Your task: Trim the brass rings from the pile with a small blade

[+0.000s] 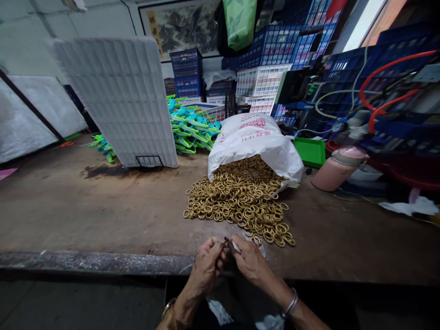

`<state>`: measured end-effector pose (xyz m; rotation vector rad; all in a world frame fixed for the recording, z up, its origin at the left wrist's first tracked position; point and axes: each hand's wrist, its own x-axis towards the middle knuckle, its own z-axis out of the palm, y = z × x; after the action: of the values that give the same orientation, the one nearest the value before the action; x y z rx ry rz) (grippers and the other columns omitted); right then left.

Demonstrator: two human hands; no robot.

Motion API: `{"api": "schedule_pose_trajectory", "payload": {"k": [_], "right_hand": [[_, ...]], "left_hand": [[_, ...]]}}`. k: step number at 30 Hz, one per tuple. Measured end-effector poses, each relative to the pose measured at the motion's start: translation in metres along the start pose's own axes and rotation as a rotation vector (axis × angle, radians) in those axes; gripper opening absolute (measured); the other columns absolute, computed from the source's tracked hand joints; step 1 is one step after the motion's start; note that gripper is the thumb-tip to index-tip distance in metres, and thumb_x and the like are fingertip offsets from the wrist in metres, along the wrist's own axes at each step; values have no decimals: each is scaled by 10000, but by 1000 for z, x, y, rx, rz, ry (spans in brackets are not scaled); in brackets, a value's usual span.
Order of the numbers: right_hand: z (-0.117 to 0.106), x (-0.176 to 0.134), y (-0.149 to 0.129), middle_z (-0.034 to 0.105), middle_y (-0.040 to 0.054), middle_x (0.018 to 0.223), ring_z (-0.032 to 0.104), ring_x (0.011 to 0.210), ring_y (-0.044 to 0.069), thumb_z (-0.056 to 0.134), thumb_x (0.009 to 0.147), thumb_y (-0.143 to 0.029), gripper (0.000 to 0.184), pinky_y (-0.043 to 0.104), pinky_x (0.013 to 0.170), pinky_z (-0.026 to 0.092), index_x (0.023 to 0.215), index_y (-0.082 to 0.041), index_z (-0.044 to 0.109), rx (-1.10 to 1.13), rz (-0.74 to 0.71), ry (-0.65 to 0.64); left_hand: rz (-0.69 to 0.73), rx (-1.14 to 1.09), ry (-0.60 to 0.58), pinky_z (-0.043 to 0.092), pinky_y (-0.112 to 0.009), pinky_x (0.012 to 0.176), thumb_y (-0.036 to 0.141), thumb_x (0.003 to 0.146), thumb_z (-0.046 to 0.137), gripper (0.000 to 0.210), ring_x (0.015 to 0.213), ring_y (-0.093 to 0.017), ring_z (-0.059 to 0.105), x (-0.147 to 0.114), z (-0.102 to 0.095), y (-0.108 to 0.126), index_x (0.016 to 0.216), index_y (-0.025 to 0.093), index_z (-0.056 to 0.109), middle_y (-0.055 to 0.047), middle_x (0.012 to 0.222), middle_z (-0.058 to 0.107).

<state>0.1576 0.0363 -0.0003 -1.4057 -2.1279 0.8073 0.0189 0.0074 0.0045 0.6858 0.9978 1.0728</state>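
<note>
Close to the front edge of the wooden table, my left hand (208, 262) pinches a small brass-coloured ring (225, 244) between thumb and fingers. My right hand (250, 260) is closed round a small tool (235, 246) with a pale part and a dark tip, whose kind I cannot make out. The tool's tip meets the ring, or nearly so. Just beyond my hands spreads a heap of brass-coloured rings (237, 201), spilling from the open mouth of a white woven sack (254, 137) lying on its side.
A tall pale ribbed panel (117, 101) stands on the table (85, 215) at the left. Behind it lie green and blue plastic pieces (192, 126). To the right are a green tray (310, 152), a pink flask (338, 169) and red hoses (369, 91). Crates (268, 46) are stacked behind.
</note>
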Motion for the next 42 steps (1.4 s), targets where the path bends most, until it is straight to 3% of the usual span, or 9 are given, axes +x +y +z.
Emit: {"api": "schedule_pose_trajectory", "payload": {"k": [7, 11, 15, 19, 23, 27, 34, 39, 42], "right_hand": [[3, -4, -2, 537, -14, 629, 453, 548, 112, 355, 582, -31, 280, 229, 524, 266, 774, -194, 476, -180, -66, -49], [6, -3, 6, 556, -11, 624, 471, 541, 117, 363, 602, -48, 277, 230, 515, 262, 808, -190, 484, -239, -80, -91], [4, 2, 14, 588, 19, 637, 513, 555, 134, 377, 691, -87, 213, 243, 503, 237, 832, -177, 509, -398, 27, -57], [-8, 13, 13, 613, 37, 660, 544, 569, 138, 381, 735, -82, 191, 251, 511, 226, 837, -173, 515, -507, 142, 49], [-19, 29, 14, 637, 49, 749, 578, 648, 151, 411, 740, -88, 215, 251, 538, 244, 917, -176, 494, -558, 178, 161], [-20, 44, 21, 647, 67, 754, 594, 644, 167, 416, 795, -151, 273, 256, 518, 241, 1067, -170, 437, -632, 191, 159], [-17, 55, 28, 636, 52, 695, 597, 618, 173, 407, 823, -215, 165, 251, 503, 222, 976, -180, 459, -670, 219, 132], [-22, 48, 26, 607, 33, 675, 552, 580, 144, 403, 809, -186, 124, 247, 508, 197, 906, -178, 478, -610, 241, 164], [-22, 36, 20, 582, 17, 699, 511, 591, 128, 404, 779, -158, 98, 243, 523, 209, 840, -187, 476, -489, 164, 209]], "left_hand": [[17, 115, 63, 188, -154, 356, 570, 656, 562, 417, 364, -20, 304, 1, 3, 2, 689, 180, 419, 74, 520, 444], [46, 141, 76, 193, -156, 362, 561, 663, 564, 412, 363, -20, 283, 0, 2, 0, 669, 181, 404, 79, 494, 431], [40, 146, 11, 183, -157, 352, 518, 712, 547, 370, 358, -20, 289, -11, 5, 3, 675, 169, 431, 71, 486, 436], [-29, -57, -77, 187, -153, 342, 475, 741, 545, 317, 351, -19, 285, -21, 11, 8, 722, 180, 431, 71, 517, 449], [-61, -247, -74, 228, -150, 351, 443, 734, 567, 306, 430, -36, 380, -19, 9, 7, 730, 161, 449, 6, 671, 538], [-87, -302, -61, 242, -151, 355, 391, 724, 591, 272, 461, -49, 429, -15, 1, 3, 729, 145, 474, -35, 728, 575], [-177, -492, -131, 260, -140, 372, 294, 715, 606, 179, 509, -65, 479, -8, -11, -1, 790, 151, 528, -12, 701, 551], [-192, -523, -73, 320, -141, 393, 255, 684, 647, 181, 587, -97, 537, -3, -12, -3, 683, 120, 527, -41, 718, 571], [-184, -495, -58, 343, -139, 402, 245, 667, 671, 189, 599, -101, 548, -1, -10, -1, 697, 125, 528, -40, 716, 577]]}}
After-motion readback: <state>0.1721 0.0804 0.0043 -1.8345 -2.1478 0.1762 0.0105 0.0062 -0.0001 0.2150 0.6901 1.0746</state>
